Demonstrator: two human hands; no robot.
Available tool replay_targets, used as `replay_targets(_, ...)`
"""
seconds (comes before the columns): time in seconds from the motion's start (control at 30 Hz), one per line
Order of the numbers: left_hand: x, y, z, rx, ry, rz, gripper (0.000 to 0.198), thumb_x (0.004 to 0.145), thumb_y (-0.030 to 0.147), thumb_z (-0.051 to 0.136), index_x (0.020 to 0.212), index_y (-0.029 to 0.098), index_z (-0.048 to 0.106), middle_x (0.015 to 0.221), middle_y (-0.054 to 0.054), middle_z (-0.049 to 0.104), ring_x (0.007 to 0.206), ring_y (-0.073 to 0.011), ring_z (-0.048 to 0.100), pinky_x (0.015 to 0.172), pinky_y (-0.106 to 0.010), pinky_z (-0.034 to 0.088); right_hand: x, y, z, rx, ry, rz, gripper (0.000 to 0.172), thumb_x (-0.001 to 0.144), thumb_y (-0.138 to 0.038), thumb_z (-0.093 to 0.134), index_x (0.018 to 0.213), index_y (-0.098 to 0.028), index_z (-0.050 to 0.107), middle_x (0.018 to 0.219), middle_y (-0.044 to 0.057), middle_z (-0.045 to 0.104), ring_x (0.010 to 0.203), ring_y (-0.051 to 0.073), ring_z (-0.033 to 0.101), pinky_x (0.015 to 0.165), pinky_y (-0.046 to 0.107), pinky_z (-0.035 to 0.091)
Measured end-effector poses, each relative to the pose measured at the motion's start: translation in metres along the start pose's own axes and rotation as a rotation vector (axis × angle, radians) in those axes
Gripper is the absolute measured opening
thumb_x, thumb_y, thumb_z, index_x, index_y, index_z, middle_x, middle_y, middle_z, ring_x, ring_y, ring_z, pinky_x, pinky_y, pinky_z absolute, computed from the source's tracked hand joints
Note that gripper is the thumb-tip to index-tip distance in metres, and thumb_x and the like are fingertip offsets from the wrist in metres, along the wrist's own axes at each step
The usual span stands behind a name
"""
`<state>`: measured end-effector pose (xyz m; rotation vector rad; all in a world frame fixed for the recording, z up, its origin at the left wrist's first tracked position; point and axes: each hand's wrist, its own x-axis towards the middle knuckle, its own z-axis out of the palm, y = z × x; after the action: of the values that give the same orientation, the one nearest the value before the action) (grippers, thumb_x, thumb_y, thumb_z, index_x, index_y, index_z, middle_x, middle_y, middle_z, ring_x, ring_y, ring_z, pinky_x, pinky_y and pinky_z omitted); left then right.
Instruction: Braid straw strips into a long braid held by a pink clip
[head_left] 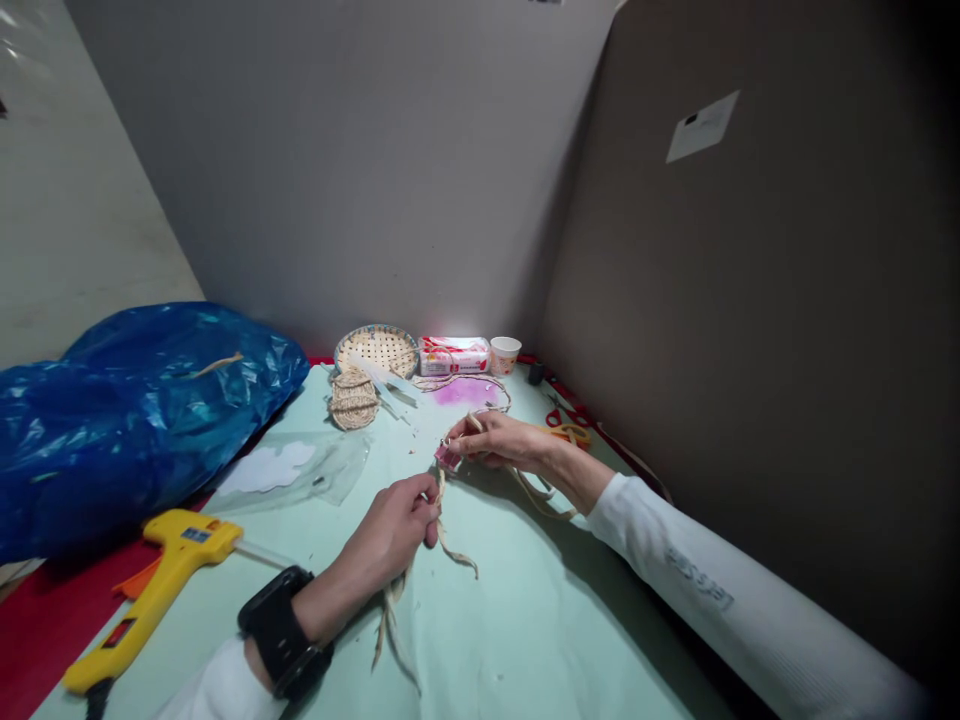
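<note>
Thin pale straw strands point(457, 556) run between my two hands over the light green cloth. My left hand point(409, 512), with a black watch on its wrist, is closed on the strands, whose loose ends hang below it. Just above and to the right, my right hand point(491, 440) pinches a small pink clip point(448, 457) with metal handles, which sits at the upper end of the strands. More strand trails from under my right hand to the right.
On the left lie a yellow glue gun point(176, 565), a blue plastic bag point(150, 410) and a clear bag point(330, 475). Behind are a woven basket point(379, 350), a woven straw piece point(354, 400), a tissue pack point(454, 356) and a paper cup point(505, 354). Red scissors point(559, 417) lie right.
</note>
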<state>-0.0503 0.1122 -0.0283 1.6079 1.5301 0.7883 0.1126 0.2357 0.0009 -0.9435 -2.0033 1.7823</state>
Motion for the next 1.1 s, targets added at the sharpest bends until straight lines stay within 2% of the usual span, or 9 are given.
replay_targets(0.13, 0.001, -0.003, 0.0, -0.041, 0.009, -0.01, 0.008, 0.077, 0.026, 0.044, 0.073, 0.021, 0.05, 0.054, 0.003, 0.06, 0.052, -0.0136, 0.045, 0.056, -0.024, 0.032, 0.0, 0.0, -0.001, -0.01, 0.002, 0.042, 0.033, 0.066, -0.041, 0.077, 0.08, -0.012, 0.071, 0.069, 0.002, 0.063, 0.059, 0.008, 0.045, 0.041, 0.019, 0.019)
replay_targets(0.3, 0.002, -0.002, -0.001, -0.063, 0.034, -0.018, 0.012, 0.076, 0.022, 0.044, 0.083, 0.02, 0.054, 0.052, 0.005, 0.056, 0.05, -0.0135, 0.042, 0.055, -0.024, 0.031, 0.004, 0.008, -0.006, -0.014, 0.022, 0.133, 0.033, 0.06, -0.038, 0.08, 0.072, -0.009, 0.071, 0.055, 0.0, 0.056, 0.045, 0.005, 0.037, 0.038, 0.02, 0.012)
replay_targets(0.5, 0.002, -0.003, -0.002, -0.062, 0.028, -0.019, 0.017, 0.076, 0.021, 0.044, 0.09, 0.019, 0.055, 0.051, 0.005, 0.055, 0.05, -0.0132, 0.04, 0.054, -0.024, 0.03, 0.002, 0.017, -0.008, 0.037, 0.102, 0.095, 0.031, 0.051, -0.032, 0.084, 0.062, -0.011, 0.063, 0.054, -0.001, 0.055, 0.05, 0.006, 0.042, 0.041, 0.02, 0.017)
replay_targets(0.63, 0.002, -0.004, -0.002, -0.076, 0.013, -0.022, 0.021, 0.077, 0.021, 0.043, 0.095, 0.019, 0.054, 0.051, 0.006, 0.054, 0.049, -0.0125, 0.038, 0.052, -0.023, 0.029, 0.0, 0.016, -0.004, 0.068, 0.103, 0.071, 0.029, 0.052, -0.03, 0.082, 0.061, -0.011, 0.063, 0.055, -0.001, 0.055, 0.053, 0.007, 0.044, 0.044, 0.02, 0.022)
replay_targets(0.97, 0.004, -0.008, -0.001, -0.091, -0.019, -0.036, 0.026, 0.077, 0.021, 0.043, 0.101, 0.02, 0.053, 0.051, 0.007, 0.054, 0.044, -0.0111, 0.031, 0.044, -0.022, 0.023, -0.003, 0.009, 0.006, 0.076, 0.097, 0.064, 0.028, 0.053, -0.03, 0.081, 0.059, -0.012, 0.06, 0.054, -0.001, 0.054, 0.052, 0.007, 0.042, 0.045, 0.021, 0.021)
replay_targets(1.1, 0.004, -0.007, -0.001, -0.081, -0.032, -0.029, 0.024, 0.077, 0.019, 0.043, 0.098, 0.02, 0.055, 0.051, 0.006, 0.054, 0.043, -0.0104, 0.031, 0.043, -0.022, 0.023, -0.005, 0.009, 0.006, 0.069, 0.095, 0.052, 0.03, 0.054, -0.034, 0.08, 0.061, -0.013, 0.06, 0.055, -0.002, 0.052, 0.053, 0.008, 0.042, 0.046, 0.022, 0.02)
